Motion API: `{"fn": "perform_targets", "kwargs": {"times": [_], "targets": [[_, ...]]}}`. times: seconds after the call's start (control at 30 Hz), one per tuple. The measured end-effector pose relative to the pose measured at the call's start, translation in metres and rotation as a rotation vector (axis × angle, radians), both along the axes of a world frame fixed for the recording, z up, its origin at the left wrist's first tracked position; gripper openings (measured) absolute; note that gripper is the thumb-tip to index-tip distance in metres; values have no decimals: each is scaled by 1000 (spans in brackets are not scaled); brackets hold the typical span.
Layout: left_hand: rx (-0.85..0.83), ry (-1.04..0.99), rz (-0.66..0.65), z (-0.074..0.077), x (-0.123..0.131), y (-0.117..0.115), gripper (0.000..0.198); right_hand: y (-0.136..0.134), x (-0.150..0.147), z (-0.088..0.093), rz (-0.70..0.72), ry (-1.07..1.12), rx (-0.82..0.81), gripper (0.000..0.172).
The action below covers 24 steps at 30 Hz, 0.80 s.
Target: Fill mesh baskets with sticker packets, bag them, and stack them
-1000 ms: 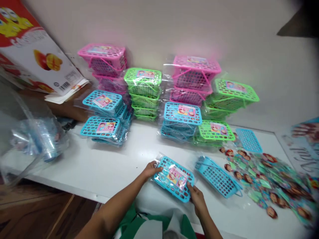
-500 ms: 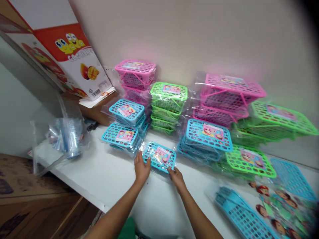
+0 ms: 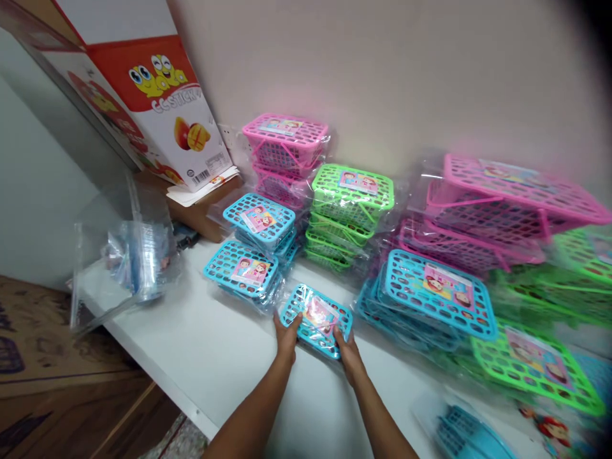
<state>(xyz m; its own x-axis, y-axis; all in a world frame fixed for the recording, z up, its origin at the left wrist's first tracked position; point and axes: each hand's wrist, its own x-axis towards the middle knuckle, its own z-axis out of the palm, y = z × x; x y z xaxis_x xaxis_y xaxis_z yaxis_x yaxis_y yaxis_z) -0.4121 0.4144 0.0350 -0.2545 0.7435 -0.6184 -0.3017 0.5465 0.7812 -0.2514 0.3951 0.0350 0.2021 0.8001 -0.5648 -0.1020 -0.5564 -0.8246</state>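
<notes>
While both hands clasp wrapped blue basket (image 3: 316, 319), left hand (image 3: 287, 335) grips its near-left edge and right hand (image 3: 350, 352) its near-right corner, fingers curled over rim. Basket sits between hands, low on white worktop (image 3: 224, 363); contact hard to tell. Blue stack (image 3: 241, 273) just ahead-left of left hand; larger blue stack (image 3: 433, 296) right of right hand. Step, by look: setting basket between stacks. Next move calls for level hold, even release, slippery wrap clear of neighbours.

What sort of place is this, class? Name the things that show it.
Probably a small packing or stock room: stacks of bagged pink, green and blue baskets, a printed carton, and a white worktable where the left hand and right hand hold a bagged blue basket.
</notes>
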Motion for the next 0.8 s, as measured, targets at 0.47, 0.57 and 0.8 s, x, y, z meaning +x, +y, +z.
{"fn": "perform_targets", "kwargs": {"times": [0.47,0.57,0.8], "targets": [[224,176,182,141,-41,-81,59,-54,-24,140,150,174,158,70],[294,302,289,186,-88,-56,60,-9,-75,181,280,226,267,64],[249,348,341,204,-188,35,70,86,-173,184,403,78,129,70]]}}
